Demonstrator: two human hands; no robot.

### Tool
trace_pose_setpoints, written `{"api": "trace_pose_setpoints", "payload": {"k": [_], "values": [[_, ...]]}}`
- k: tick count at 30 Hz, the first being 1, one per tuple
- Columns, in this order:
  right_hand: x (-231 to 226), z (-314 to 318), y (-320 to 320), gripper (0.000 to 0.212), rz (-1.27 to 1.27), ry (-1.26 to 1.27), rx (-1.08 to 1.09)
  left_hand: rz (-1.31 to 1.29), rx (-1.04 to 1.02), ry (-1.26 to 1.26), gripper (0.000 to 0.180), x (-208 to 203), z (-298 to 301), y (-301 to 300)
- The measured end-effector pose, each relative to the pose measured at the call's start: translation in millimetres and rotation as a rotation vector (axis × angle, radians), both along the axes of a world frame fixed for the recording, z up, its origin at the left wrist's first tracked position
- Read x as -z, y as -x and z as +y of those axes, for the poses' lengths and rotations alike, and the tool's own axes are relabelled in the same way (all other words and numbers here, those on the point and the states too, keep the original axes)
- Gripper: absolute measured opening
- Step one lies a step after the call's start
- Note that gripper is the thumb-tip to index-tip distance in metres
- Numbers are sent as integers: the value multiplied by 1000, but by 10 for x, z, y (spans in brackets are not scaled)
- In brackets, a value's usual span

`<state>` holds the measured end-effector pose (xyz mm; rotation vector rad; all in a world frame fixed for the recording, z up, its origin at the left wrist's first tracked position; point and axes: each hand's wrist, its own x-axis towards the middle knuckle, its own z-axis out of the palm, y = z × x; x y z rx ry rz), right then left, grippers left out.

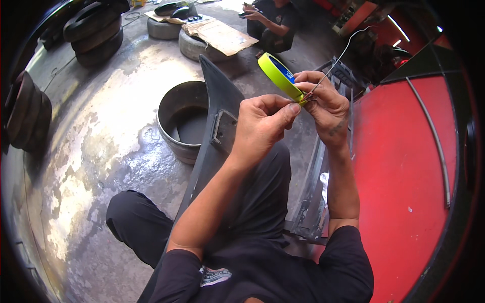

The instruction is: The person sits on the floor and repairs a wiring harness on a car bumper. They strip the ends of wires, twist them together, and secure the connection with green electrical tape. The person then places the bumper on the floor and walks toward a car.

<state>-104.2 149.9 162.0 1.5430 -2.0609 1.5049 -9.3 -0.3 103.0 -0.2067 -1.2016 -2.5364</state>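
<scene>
A roll of yellow-green tape (277, 79) with a blue core is held up in front of my chest, tilted. A thin pale wire (346, 46) rises from between my fingers and curves off to the upper right. My left hand (262, 123) pinches thumb to forefinger at the lower end of the roll, where a short bit of tape meets the wire. Closed from the other side, my right hand (326, 106) grips the wire, its fingers against the roll. The exact contact at the fingertips is partly hidden.
A long dark panel (218, 98) leans across my lap. Beyond it stands an open metal drum (164, 126). Stacked tyres (96, 38) and flattened cardboard (222, 36) lie farther off. Another person (278, 25) sits at the back. On my right is a red surface (399, 202).
</scene>
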Motion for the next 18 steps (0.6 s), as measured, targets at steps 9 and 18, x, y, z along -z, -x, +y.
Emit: {"api": "trace_pose_setpoints", "payload": {"k": [9,18], "values": [[-209,53,-245,34,212,-195,323,26,-15,-89,23,89,71,77],[-602,-553,-411,25,831,-600,339,99,-55,-53,13,192,140,115]]}}
